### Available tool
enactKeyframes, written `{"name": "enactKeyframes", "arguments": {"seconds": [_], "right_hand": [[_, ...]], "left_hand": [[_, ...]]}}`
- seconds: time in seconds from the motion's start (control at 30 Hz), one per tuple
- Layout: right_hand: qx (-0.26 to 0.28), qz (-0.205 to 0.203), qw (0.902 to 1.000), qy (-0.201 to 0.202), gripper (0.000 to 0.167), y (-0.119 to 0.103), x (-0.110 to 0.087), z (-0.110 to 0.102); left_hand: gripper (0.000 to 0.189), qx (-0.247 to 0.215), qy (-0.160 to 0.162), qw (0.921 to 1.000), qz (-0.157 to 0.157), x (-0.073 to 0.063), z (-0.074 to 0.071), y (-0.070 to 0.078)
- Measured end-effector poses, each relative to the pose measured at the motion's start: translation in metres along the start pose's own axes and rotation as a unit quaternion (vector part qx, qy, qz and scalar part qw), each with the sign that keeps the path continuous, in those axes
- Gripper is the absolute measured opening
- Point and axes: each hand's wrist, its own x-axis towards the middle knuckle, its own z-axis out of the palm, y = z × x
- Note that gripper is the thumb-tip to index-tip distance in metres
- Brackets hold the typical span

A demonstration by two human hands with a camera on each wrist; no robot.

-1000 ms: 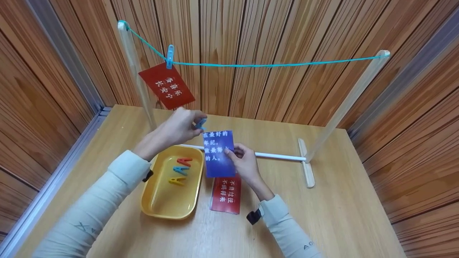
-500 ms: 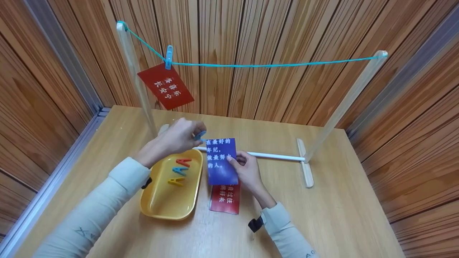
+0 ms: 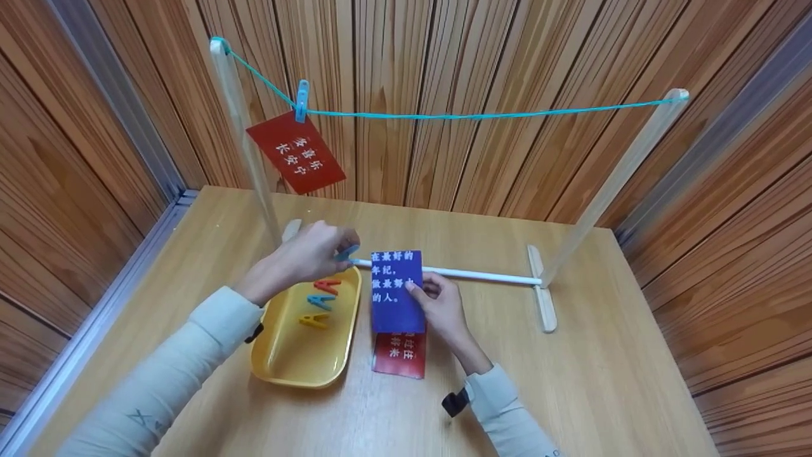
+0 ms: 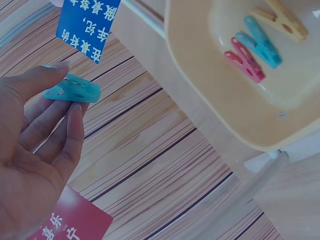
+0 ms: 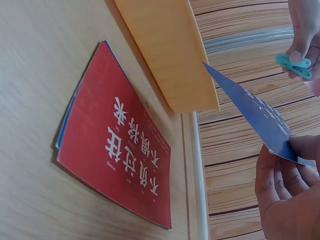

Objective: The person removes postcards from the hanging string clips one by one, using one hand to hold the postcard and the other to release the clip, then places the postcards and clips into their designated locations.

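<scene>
My left hand (image 3: 317, 251) pinches a blue clothespin (image 4: 75, 90) between thumb and fingers, above the far end of the yellow tray. To its right, my right hand (image 3: 442, 304) holds a blue card (image 3: 396, 311) with white writing by its right edge, thumb in front and fingers behind. The clothespin and the card are apart. Below the blue card lies a small stack of cards with a red card (image 5: 115, 145) on top, partly hidden in the head view. Another red card (image 3: 295, 152) hangs tilted from a green string (image 3: 444, 117) by a blue clothespin (image 3: 302, 101).
The yellow tray (image 3: 304, 374) holds a red clothespin (image 3: 327, 287), a blue clothespin (image 3: 321, 302) and a yellow clothespin (image 3: 313, 321). Two wooden posts, left (image 3: 238, 120) and right (image 3: 612, 184), carry the string. A white rod (image 3: 482, 275) runs low between them. Wood-patterned panels (image 3: 476, 57) stand behind.
Both hands have come down and nearer, the left with its clothespin and the right with the blue card. The card has shifted slightly right and covers more of the red card below.
</scene>
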Motion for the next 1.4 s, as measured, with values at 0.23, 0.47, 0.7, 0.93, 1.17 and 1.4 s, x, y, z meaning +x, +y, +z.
{"name": "enactKeyframes", "arguments": {"seconds": [0.23,0.47,0.7,0.93,1.17,1.4], "right_hand": [[0.004,0.01,0.9999,0.006,0.024,0.004,-0.002,0.0],[0.021,0.013,0.9997,0.002,0.024,0.013,-0.006,0.002],[0.021,0.013,0.9997,0.001,0.023,0.026,-0.013,0.004],[0.029,0.03,0.9991,0.0,0.024,0.037,-0.02,0.006],[0.039,0.043,0.9983,0.001,0.025,0.041,-0.02,0.007],[0.04,0.061,0.9973,0.007,0.033,0.051,-0.024,0.008]], "left_hand": [[0.035,-0.002,-0.007,1.0,0.003,-0.004,0.008,-0.006],[0.036,0.001,-0.024,0.9997,-0.011,-0.01,0.018,-0.01],[0.041,0.016,-0.034,0.9993,0.004,-0.014,0.028,-0.015],[0.039,0.029,-0.044,0.9986,0.009,-0.017,0.042,-0.019],[0.032,0.055,-0.05,0.9971,0.013,-0.022,0.053,-0.027],[0.024,0.03,-0.089,0.9954,0.018,-0.028,0.071,-0.038]]}}
